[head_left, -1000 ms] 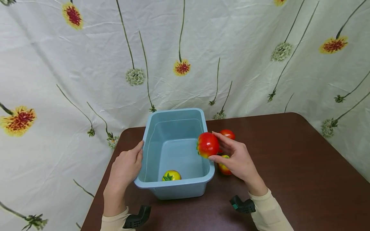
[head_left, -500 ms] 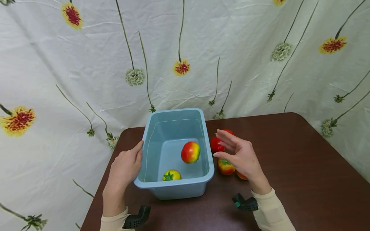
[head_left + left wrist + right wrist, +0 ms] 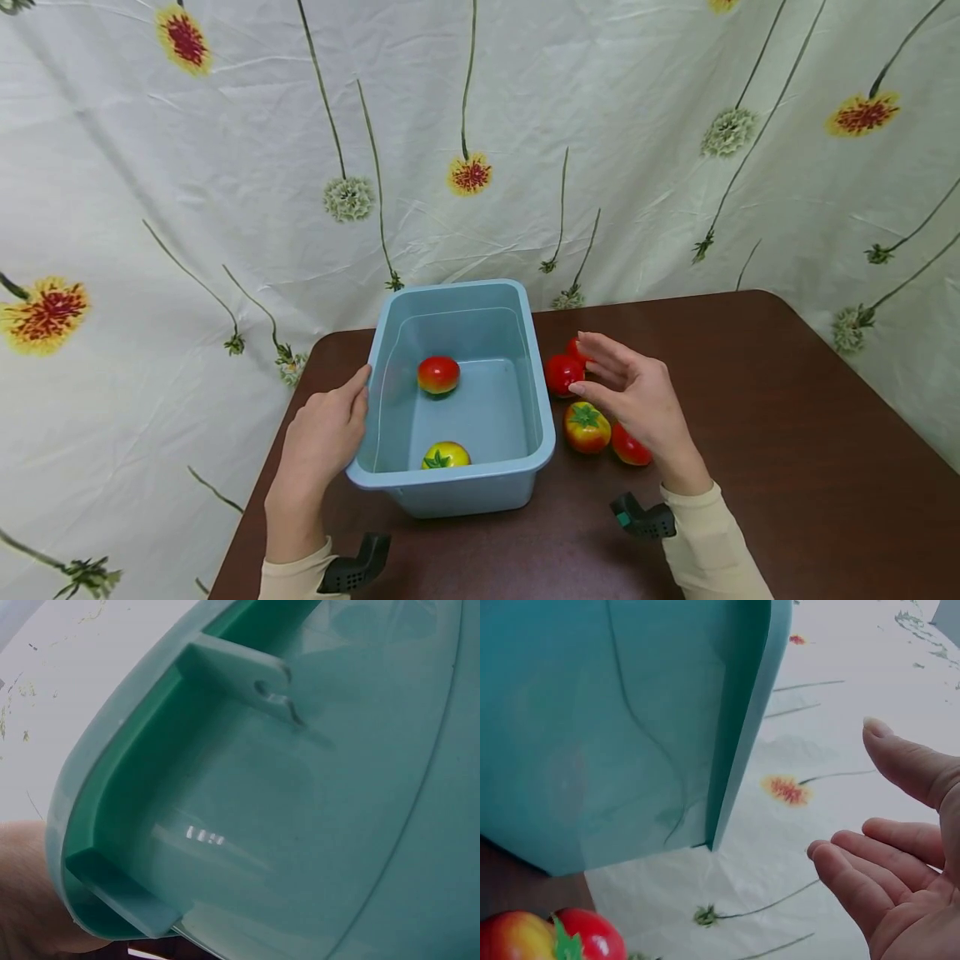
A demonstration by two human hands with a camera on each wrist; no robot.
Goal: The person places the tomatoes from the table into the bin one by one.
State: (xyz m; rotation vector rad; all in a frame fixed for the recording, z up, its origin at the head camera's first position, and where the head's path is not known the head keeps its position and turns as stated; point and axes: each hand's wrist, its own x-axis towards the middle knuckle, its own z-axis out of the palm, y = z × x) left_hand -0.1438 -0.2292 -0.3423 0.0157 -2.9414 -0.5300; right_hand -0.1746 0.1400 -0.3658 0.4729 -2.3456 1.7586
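Observation:
My left hand holds the left rim of a light blue plastic tub; in the left wrist view the tub's wall hides its fingertips. Inside the tub, a red and yellow tomato lies toward the far left, and a yellow tomato with a green star-shaped top is near the front. Past the right rim, my right hand hovers with fingers and thumb apart and nothing between them. Below and beside it are a red tomato, a red-yellow tomato and another red one.
A further red tomato, partly covered by the right fingers, is behind the others. The dark brown table extends to the right. A white flower-printed cloth hangs behind it.
My right hand has let go of the red and yellow tomato and drawn back to the right. The tomato has rolled to the tub's far left. The left hand stays at the rim.

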